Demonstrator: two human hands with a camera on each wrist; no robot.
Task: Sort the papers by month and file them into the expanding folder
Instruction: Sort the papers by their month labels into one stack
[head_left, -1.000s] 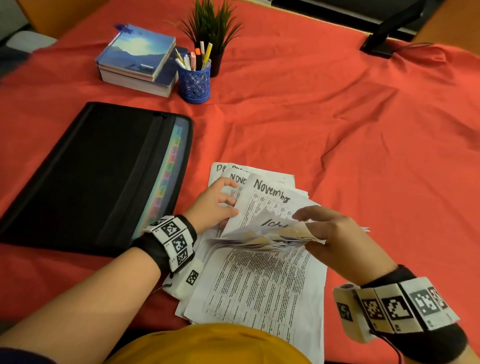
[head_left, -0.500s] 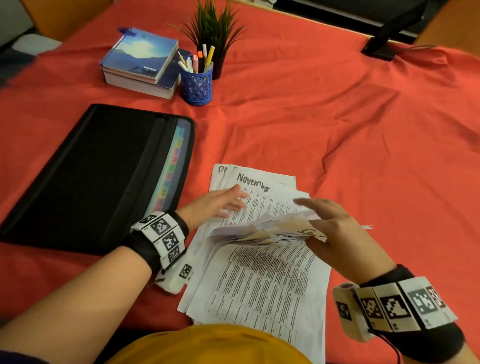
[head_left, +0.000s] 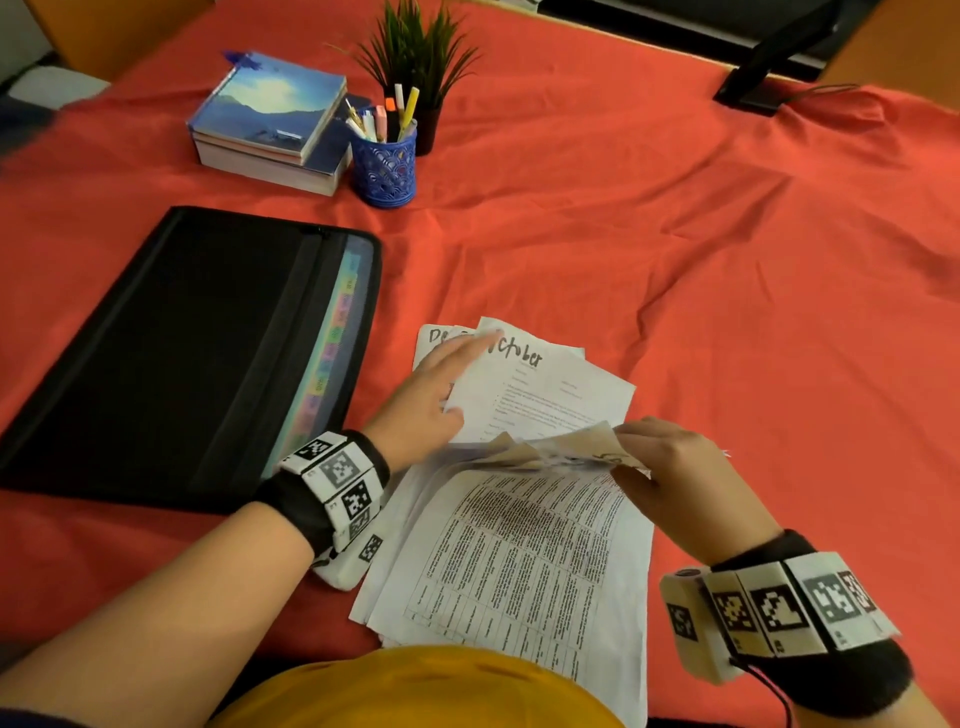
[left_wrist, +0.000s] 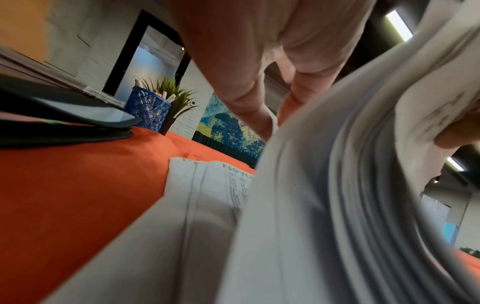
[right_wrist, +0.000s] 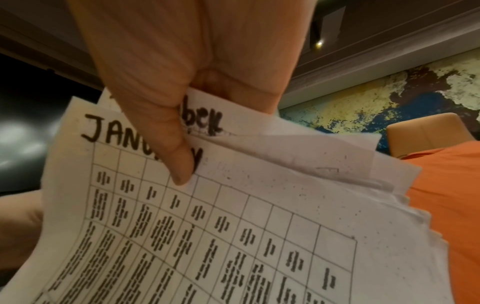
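Honestly, right hand (head_left: 675, 478) pinching the curled white paper bundle (right_wrist: 233, 226) looks loose; left hand's (head_left: 426, 400) flat, spread fingers could scatter the handwritten October sheet (head_left: 540, 395).

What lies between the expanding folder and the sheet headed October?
In the head view, the left hand, resting on the October sheet, and a strip of red tablecloth beside the expanding folder.
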